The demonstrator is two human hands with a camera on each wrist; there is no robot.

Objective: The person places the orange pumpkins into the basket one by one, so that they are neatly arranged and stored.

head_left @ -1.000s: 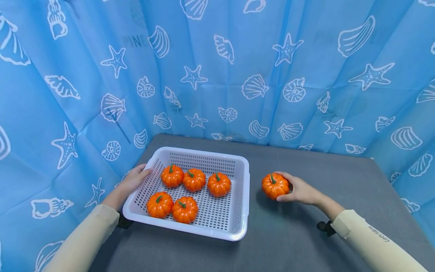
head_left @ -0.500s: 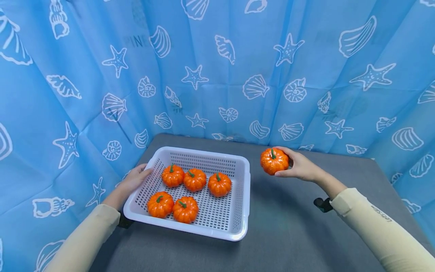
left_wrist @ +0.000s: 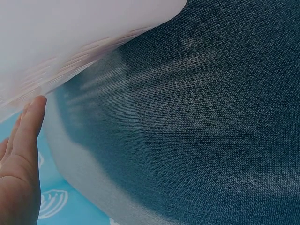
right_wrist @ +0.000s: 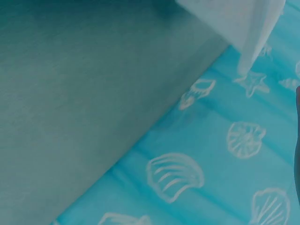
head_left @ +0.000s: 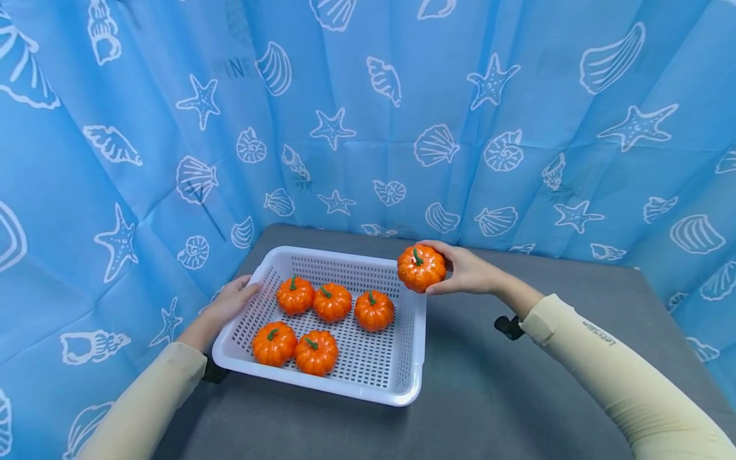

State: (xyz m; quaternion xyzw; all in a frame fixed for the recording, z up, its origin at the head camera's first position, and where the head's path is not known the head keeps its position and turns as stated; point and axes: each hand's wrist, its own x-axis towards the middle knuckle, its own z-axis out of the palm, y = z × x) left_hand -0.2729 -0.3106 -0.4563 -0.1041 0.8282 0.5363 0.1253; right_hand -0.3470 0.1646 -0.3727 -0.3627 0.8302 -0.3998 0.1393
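In the head view, my right hand grips a small orange pumpkin with a green stem, thumb on the near side and fingers behind. The pumpkin is held up over the right rim of a white perforated plastic basket. Only a sliver of that hand shows in the right wrist view. My left hand holds the basket's left rim, thumb over the edge; in the left wrist view its fingers lie against the outer wall. Several similar pumpkins sit inside, their stems showing.
A dark grey cloth-covered table lies beneath everything. Blue curtains with white shell and starfish prints hang behind and along the sides. Dark wrist-worn devices sit near both cuffs, the right one plainly visible.
My right hand has lifted the pumpkin from low over the table at the basket's right and carried it left to above the rim. The left hand and basket keep their places.
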